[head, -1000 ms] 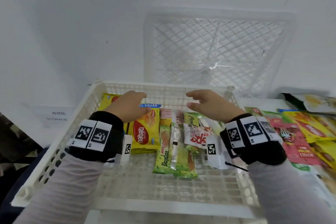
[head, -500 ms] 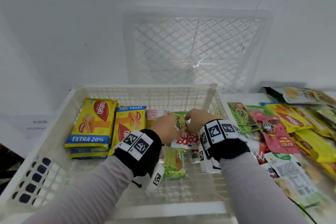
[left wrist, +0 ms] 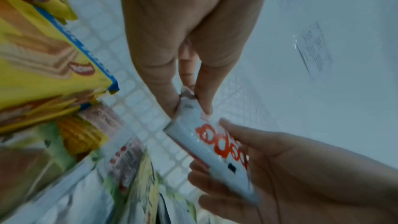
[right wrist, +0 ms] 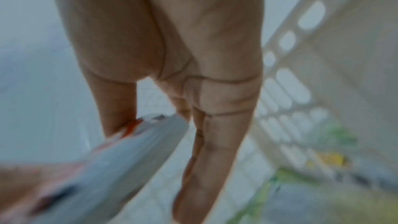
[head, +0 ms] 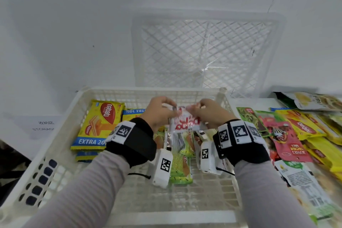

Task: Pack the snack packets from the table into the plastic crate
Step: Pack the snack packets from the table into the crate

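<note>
Head view: both hands are up over the middle of the white plastic crate [head: 61, 140], sharing one white packet with red lettering [head: 186, 123]. The left hand [head: 159, 113] pinches its upper left corner and the right hand [head: 209, 113] has the upper right end, so the packet hangs just above the stuff already in the crate. Under it lie green packets [head: 182, 164], and over at about 9 o'clock from the hands sit the yellow wafer packs [head: 100, 122], stacked against the crate's far left wall. More snack packets [head: 288, 139] are spread on the surface at 3 o'clock, outside the crate. A second crate [head: 205, 50] leans against the wall at 12 o'clock. Left wrist view: the left hand's fingers [left wrist: 163, 81] are closed tight on the packet's [left wrist: 215, 146] crimped end, thumb against forefinger, while the other hand [left wrist: 301, 176] wraps its fingers round the far end at 5 o'clock. The yellow packs [left wrist: 43, 54] show at 9 o'clock. Right wrist view: pretty blurry, but the right hand's fingers [right wrist: 116, 105] are curled onto the packet's [right wrist: 120, 156] end, with the crate wall [right wrist: 301, 57] at 2 o'clock.
</note>
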`<state>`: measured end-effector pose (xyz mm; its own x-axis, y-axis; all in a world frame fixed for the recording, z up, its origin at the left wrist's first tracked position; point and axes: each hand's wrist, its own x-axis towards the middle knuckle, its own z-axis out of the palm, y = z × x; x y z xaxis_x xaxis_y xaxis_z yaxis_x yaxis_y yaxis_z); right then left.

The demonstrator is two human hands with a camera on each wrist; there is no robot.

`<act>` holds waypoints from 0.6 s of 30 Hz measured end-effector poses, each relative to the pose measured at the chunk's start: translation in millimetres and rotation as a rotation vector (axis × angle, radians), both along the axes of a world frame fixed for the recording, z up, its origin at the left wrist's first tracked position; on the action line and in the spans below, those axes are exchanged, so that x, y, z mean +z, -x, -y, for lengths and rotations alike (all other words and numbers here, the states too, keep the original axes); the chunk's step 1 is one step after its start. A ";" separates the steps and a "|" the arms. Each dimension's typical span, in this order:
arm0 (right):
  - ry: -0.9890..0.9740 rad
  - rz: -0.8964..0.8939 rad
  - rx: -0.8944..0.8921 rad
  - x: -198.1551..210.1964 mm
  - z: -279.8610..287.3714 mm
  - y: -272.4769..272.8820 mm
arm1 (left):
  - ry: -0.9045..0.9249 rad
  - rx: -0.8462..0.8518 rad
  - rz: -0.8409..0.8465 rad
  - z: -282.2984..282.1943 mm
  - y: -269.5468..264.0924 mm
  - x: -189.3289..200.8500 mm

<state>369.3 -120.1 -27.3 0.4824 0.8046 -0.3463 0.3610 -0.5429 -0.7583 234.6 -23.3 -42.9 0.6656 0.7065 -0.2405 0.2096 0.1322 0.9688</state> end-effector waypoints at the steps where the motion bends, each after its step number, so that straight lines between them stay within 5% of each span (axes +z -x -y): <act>1: -0.091 -0.193 -0.081 1.6 -1.4 0.5 | -0.012 0.060 0.069 -4.8 1.1 2.8; 4: -0.185 -0.556 -0.183 0.5 -8.8 0.0 | -0.178 0.150 0.099 -14.5 3.1 0.6; 8: -0.148 -0.553 -0.242 -19.1 -25.7 8.8 | -0.782 0.141 -0.218 -18.4 4.8 -10.9; 10: -0.095 -0.451 -0.246 -31.9 -32.7 15.5 | -1.023 0.006 -0.309 -15.0 3.6 -14.9; 14: -0.063 -0.334 -0.164 -37.6 -36.1 24.9 | -1.163 -0.373 -0.534 -3.1 -2.0 -30.3; 18: 0.091 0.219 -0.062 -35.5 -29.5 15.5 | -1.211 -0.458 -0.697 -3.4 0.7 -41.1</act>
<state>353.8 -90.5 -62.8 0.6013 0.7415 -0.2976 0.4757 -0.6315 -0.6122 233.9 -19.9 -84.0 0.8823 0.4700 -0.0273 0.4695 -0.8740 0.1251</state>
